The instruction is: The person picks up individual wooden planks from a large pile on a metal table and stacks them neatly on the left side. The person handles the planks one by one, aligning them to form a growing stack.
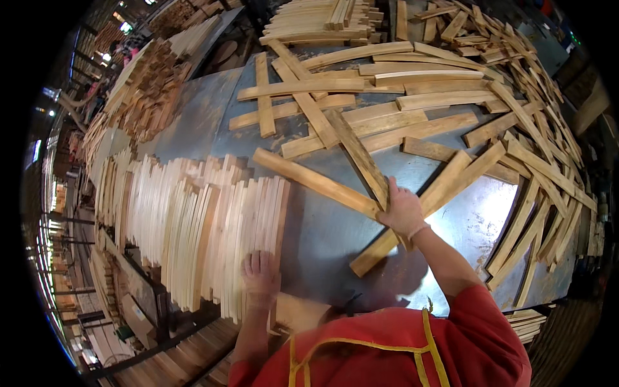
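Observation:
My right hand (406, 211) is closed around the end area of a darker wooden slat (358, 155), near the middle of the metal table. Under and beside that hand another slat (316, 182) runs to the upper left, and a shorter slat end (374, 253) sticks out below it. My left hand (261, 274) is on the near right end of a long row of pale slats (225, 226) standing on edge, side by side. Its fingers are bent and close together over the slats; their grip underneath is hidden.
Loose slats lie crisscrossed over the far part of the metal table (322, 238), with a heaped pile (541, 168) on the right. Stacked slats (316, 26) sit at the far edge, and more wood stacks (145, 87) at the far left. Trousers-side slats (525, 322) lie below the table's right edge.

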`<state>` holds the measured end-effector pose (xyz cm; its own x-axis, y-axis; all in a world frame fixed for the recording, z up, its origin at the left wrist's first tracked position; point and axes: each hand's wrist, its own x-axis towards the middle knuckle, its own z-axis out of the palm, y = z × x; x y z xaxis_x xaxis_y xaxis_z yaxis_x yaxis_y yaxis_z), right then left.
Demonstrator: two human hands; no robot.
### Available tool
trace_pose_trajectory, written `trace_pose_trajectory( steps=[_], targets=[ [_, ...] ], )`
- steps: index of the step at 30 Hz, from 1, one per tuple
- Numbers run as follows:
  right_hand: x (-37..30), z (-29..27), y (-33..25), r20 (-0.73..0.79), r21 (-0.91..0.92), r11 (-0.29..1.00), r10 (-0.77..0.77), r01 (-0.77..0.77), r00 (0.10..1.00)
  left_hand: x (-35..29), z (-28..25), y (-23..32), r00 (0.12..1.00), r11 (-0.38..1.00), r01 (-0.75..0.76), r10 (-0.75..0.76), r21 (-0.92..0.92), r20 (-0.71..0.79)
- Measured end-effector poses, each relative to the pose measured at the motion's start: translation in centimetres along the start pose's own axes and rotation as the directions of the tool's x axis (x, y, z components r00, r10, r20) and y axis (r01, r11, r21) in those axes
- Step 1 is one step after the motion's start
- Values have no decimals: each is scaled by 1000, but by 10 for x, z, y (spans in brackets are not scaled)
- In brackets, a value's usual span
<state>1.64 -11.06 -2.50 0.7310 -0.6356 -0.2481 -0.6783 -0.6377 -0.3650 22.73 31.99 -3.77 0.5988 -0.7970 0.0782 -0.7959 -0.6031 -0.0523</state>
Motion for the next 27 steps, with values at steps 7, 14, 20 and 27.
trace_pose_trajectory(
  steps=[7,14,20,27],
  targets=[
    [-99,2,20,186,77,963,240,-257,953,-4,0,-1,1000,999,-4,3,-51,-19],
    [-171,89,-119,124,881,437,163,-184,979,8,-30,45,986,982,97,-73,-161,150],
    [-169,98,-192,231,614,746,-484,260,844,20,-48,76,927,755,315,-117,-575,355],
    [-54,56,-74,-462,-95,975,-223,203,858,-3,-22,38,990,992,80,-90,96,104]
  ],
)
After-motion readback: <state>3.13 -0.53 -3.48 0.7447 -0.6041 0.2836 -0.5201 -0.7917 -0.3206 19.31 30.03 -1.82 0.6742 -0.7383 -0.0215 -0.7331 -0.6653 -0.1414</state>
